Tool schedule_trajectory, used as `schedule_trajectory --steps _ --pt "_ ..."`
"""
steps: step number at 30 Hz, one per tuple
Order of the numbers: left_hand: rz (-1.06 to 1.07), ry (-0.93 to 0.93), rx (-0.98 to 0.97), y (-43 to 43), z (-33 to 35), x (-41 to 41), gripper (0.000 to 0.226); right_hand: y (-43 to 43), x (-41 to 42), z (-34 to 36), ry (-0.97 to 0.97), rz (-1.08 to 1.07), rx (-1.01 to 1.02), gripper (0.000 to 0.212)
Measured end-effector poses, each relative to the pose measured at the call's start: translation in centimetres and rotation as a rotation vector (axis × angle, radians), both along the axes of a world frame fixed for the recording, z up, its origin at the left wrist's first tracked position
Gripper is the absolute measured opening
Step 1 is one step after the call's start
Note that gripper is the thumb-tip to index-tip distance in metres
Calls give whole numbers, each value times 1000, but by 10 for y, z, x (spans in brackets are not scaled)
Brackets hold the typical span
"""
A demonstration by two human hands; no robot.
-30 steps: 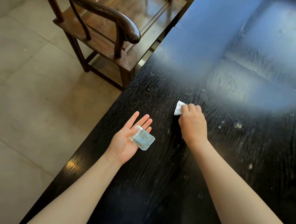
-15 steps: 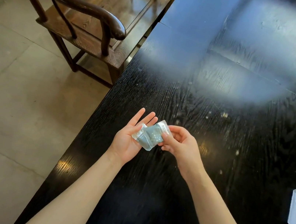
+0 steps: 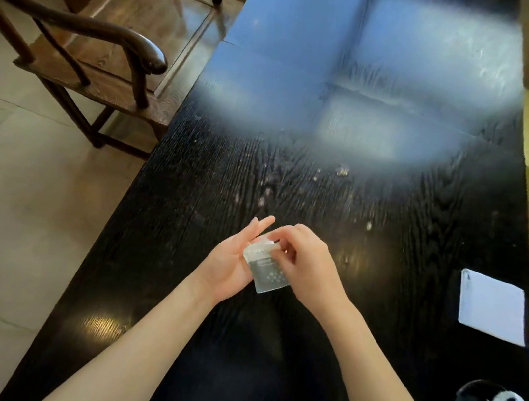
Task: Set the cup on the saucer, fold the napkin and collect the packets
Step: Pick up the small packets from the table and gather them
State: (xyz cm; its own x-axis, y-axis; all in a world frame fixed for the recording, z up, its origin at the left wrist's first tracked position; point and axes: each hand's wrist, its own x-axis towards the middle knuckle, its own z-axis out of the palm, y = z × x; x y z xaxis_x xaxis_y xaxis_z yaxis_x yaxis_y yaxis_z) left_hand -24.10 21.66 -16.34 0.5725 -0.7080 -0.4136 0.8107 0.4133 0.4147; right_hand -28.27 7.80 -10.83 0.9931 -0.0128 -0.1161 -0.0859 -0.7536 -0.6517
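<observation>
Dark, glossy counter is carrying everything. Over its near middle the packets are lying stacked on the left hand, whose fingers are spread flat beneath them, while the right hand is pinching their far edge. Squaring the edges before gripping should prevent slipping. The napkin is lying well to the right.
</observation>
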Motion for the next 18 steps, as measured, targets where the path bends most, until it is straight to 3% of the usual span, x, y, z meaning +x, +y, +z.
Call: schedule_trajectory --steps 3,5,7,9,11,14,18 --pt "-75 -101 77 -20 4 -27 61 -13 -32 2 -74 -80 -45 18" --pt "-63 -104 83 -35 9 -46 61 -25 -60 1 -122 -247 -61 27" --pt "-20 -113 98 -53 16 -64 56 -39 -89 4 -25 -489 99 33" --pt "33 -136 105 -72 25 -83 51 -53 -117 9 170 -614 398 39" --pt "50 -157 88 -93 37 -103 47 -63 -146 15 185 -594 552 33" --pt "17 -201 71 -123 57 -136 38 -83 -180 33 -6 -633 598 19" --pt "-98 -426 268 -150 81 -175 31 -118 -217 54 -42 -626 585 21"
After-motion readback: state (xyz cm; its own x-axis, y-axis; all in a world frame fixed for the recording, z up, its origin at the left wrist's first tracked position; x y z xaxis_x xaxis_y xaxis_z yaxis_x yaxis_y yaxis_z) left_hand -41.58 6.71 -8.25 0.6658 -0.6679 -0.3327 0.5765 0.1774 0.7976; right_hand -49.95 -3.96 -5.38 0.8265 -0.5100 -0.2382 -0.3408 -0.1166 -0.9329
